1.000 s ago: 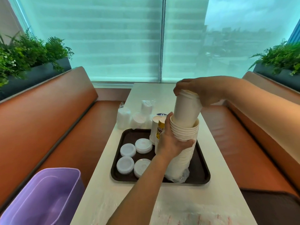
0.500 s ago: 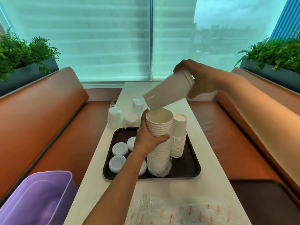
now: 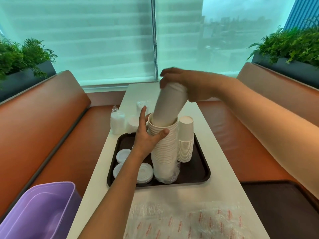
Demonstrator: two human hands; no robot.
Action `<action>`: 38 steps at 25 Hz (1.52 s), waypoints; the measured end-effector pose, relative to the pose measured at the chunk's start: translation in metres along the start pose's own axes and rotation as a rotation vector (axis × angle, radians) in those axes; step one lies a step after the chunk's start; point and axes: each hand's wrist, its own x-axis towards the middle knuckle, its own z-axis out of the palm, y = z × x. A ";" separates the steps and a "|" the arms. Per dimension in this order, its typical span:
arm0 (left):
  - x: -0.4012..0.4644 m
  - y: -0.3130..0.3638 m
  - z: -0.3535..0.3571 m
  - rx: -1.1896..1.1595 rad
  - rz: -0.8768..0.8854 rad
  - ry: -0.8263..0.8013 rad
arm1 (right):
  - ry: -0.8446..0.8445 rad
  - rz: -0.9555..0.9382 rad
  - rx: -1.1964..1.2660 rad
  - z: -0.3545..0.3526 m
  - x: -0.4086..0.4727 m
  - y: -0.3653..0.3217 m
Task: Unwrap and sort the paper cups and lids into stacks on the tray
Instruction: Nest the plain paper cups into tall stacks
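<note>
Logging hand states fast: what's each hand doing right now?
Left hand: fingers straight, steadying the tall cup stack, thumb against it.
Right hand: grips the cup bundle entering that stack.

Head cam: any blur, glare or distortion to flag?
Head view: motion blur on the right hand and its cups; left hand and tray fairly sharp. Wide-angle bend stretches the right forearm. Bright window backlight, no harsh shadows. Soft glare on the wrapper.
</note>
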 end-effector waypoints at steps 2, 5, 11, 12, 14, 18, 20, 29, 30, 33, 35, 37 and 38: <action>0.002 0.000 0.001 -0.002 0.004 0.001 | -0.164 0.004 -0.105 0.015 0.009 -0.017; 0.006 0.000 0.005 0.018 -0.007 -0.011 | -0.369 0.073 -0.215 0.051 0.018 -0.026; 0.006 -0.004 0.000 0.027 0.043 0.053 | 0.671 0.375 0.893 0.133 -0.020 0.030; 0.006 -0.006 -0.001 0.021 0.049 0.042 | 0.748 0.545 0.950 0.162 -0.029 0.044; 0.006 -0.005 -0.002 0.043 0.062 0.025 | 0.625 0.734 0.994 0.223 -0.044 0.059; 0.012 0.004 -0.004 0.102 0.048 -0.020 | 0.533 0.714 1.062 0.288 -0.037 0.075; 0.015 0.006 -0.007 0.115 0.042 -0.046 | 0.541 0.767 1.057 0.291 -0.024 0.085; 0.015 0.007 -0.015 0.126 -0.032 -0.088 | 0.465 0.793 1.000 0.298 0.014 0.162; 0.013 0.007 -0.015 0.128 -0.033 -0.086 | 0.458 0.797 0.979 0.297 0.014 0.162; 0.009 0.006 -0.015 0.118 -0.029 -0.071 | 0.635 0.849 0.771 0.301 -0.002 0.134; 0.007 0.005 -0.013 0.117 -0.031 -0.060 | 0.777 0.716 0.694 0.310 -0.016 0.096; 0.007 0.004 -0.011 0.105 -0.029 -0.053 | 0.657 0.593 0.827 0.318 -0.016 0.070; 0.006 0.004 -0.011 0.099 -0.029 -0.052 | 0.533 0.572 0.902 0.321 -0.011 0.064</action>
